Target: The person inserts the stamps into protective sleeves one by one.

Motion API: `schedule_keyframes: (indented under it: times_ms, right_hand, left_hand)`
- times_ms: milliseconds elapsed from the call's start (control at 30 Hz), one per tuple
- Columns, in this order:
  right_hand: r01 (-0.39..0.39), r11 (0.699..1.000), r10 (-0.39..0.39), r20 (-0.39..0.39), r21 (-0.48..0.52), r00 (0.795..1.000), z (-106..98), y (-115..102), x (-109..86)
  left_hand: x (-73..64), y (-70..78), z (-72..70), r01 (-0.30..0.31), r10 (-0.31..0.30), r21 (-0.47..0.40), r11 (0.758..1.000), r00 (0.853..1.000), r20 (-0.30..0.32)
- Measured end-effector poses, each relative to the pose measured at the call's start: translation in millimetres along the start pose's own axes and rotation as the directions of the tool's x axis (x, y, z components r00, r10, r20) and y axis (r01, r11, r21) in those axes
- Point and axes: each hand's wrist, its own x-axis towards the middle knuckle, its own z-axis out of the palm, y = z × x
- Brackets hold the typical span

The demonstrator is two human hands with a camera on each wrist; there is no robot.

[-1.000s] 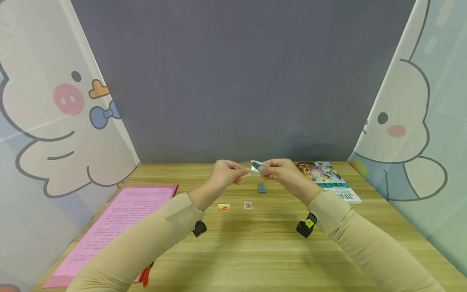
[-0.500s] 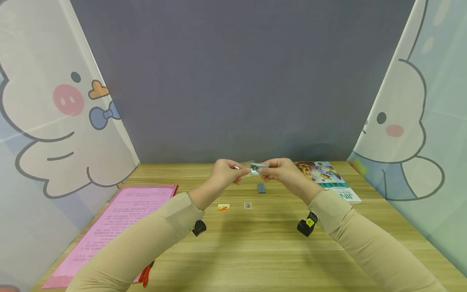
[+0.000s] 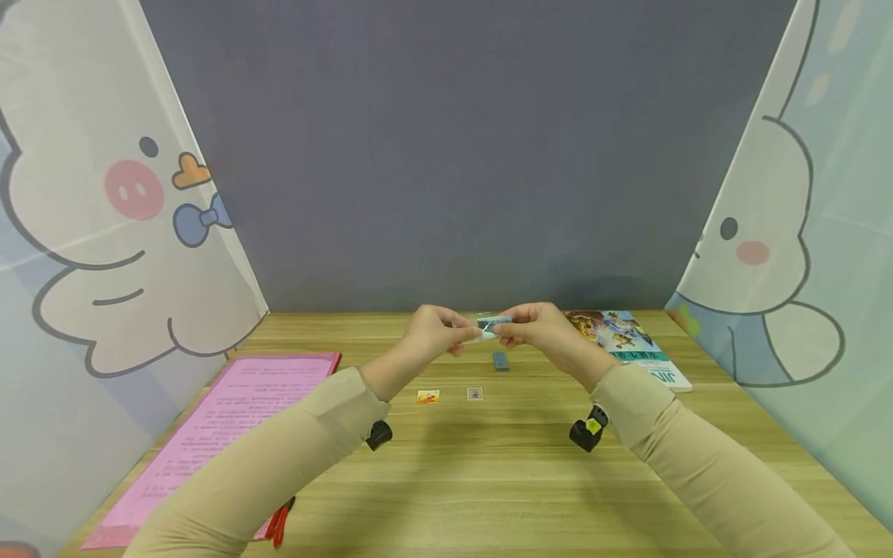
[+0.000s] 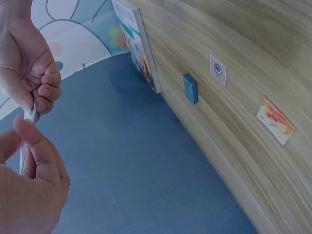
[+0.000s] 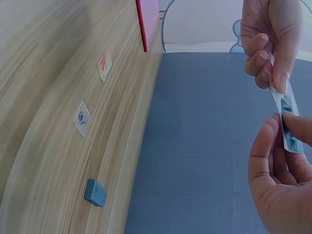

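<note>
Above the far part of the table, both hands hold a small clear plastic sleeve (image 3: 484, 325) with a blue-and-white stamp (image 5: 292, 142) showing in it. My left hand (image 3: 434, 332) pinches the sleeve's clear end between thumb and fingers. At the other end, my right hand (image 3: 539, 327) pinches the part with the stamp, thumb on its face. The fingertips of the two hands are close together. Below them on the table lie an orange-and-white stamp (image 3: 428, 397) and a pale stamp with a dark round picture (image 3: 474, 394). A small blue block (image 3: 500, 361) lies just beyond.
At the left lies a pink folder (image 3: 244, 411) with printed text, partly under the left sleeve. Red tool handles (image 3: 279, 523) stick out by its near corner. A colourful book (image 3: 663, 372) lies at the right, behind my right forearm. A dark grey panel (image 3: 460, 155) rises behind the table.
The sleeve has turned slightly in my fingers, its bright glare giving way to the blue face. My fingertips have drawn a little closer together; the things on the table have stayed put.
</note>
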Motion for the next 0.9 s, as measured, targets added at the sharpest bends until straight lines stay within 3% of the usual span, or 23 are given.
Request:
schedule_keyframes:
  times_ms: [267, 567, 900]
  right_hand:
    - [-0.008, 1.0, 0.008, -0.016, 0.023, 1.0, 2.6, -0.6, -1.3]
    - [-0.029, 0.998, 0.032, -0.056, 0.054, 0.998, 6.7, -3.0, -0.5]
    - [-0.03, 0.998, 0.031, -0.017, 0.062, 0.999, 4.8, -2.2, 0.3]
  left_hand:
    - [-1.5, 0.4, -0.7, -0.025, 0.025, -0.01, 1.0, 1.0, 0.008]
    - [0.3, -0.1, 0.5, -0.005, 0.004, -0.045, 0.999, 1.0, -0.005]
    - [-0.6, -0.7, -1.8, -0.019, 0.019, -0.058, 0.998, 1.0, -0.001]
